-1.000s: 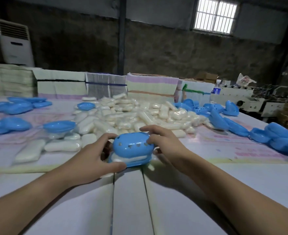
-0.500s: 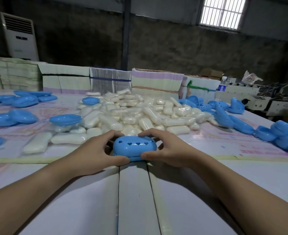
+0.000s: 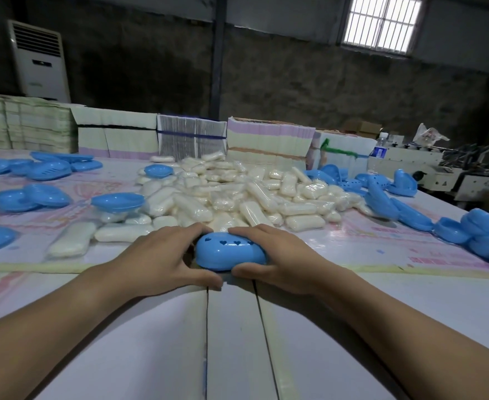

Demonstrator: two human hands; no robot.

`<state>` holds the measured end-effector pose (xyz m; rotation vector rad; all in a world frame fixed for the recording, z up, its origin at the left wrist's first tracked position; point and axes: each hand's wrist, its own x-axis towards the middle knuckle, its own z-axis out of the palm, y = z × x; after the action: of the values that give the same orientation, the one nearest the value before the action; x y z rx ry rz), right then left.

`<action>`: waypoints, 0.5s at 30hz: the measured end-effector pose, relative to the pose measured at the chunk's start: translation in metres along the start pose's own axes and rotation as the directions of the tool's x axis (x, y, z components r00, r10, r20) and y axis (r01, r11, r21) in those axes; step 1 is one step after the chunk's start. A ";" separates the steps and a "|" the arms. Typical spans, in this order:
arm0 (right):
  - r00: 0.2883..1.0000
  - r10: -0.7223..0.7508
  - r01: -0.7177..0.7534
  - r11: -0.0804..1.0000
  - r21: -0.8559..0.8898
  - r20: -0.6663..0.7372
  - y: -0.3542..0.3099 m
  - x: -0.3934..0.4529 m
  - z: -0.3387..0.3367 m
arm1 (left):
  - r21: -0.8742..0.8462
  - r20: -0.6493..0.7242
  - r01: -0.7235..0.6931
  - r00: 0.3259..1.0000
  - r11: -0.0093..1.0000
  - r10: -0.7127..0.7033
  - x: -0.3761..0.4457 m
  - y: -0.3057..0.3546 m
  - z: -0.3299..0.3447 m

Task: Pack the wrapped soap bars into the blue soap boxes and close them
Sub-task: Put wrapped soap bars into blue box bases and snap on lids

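Left hand (image 3: 162,256) and right hand (image 3: 280,259) both grip the blue soap box (image 3: 230,252), squeezing it closed. Uneven pressure risks lid not latching, or wrapper pinched in seam.

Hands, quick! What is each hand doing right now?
Left hand: curled round the left end of the blue soap box, holding it.
Right hand: curled round the box's right end, holding it too.
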<state>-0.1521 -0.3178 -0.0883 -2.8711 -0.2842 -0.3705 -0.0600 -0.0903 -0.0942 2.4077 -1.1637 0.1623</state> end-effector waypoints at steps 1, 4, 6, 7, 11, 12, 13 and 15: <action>1.000 -0.001 0.001 1.000 0.007 -0.003 0.000 0.000 0.000 | 0.002 0.000 -0.010 1.000 1.000 0.010 -0.001 0.000 -0.001; 1.000 -0.008 0.009 1.000 0.026 -0.018 -0.001 0.000 0.000 | 0.028 -0.039 -0.054 0.998 0.998 0.055 -0.003 0.001 0.000; 0.999 -0.005 0.007 0.999 0.049 -0.035 -0.002 -0.001 -0.001 | 0.053 -0.089 -0.108 0.990 0.993 0.113 -0.006 0.004 0.003; 0.999 -0.006 0.009 0.998 0.067 -0.041 -0.003 -0.001 -0.002 | 0.061 -0.108 -0.136 0.984 0.989 0.142 -0.006 0.005 0.003; 0.999 0.006 0.001 0.986 0.167 -0.040 -0.004 -0.002 -0.004 | 0.158 -0.130 -0.174 0.972 0.972 0.195 -0.006 0.005 0.001; 0.999 0.008 -0.002 0.984 0.178 -0.036 -0.005 -0.002 -0.005 | 0.175 -0.131 -0.175 0.971 0.969 0.199 -0.006 0.005 0.000; 0.999 0.008 -0.002 0.985 0.173 -0.035 -0.005 -0.002 -0.005 | 0.186 -0.128 -0.174 0.972 0.967 0.199 -0.005 0.005 0.000; 0.999 0.013 -0.006 0.992 0.126 -0.052 -0.004 -0.002 -0.005 | 0.187 -0.119 -0.170 0.974 0.967 0.194 -0.005 0.007 -0.001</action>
<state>-0.1562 -0.3160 -0.0833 -2.7340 -0.2740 -0.4112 -0.0683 -0.0902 -0.0928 2.3906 -1.3562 0.5006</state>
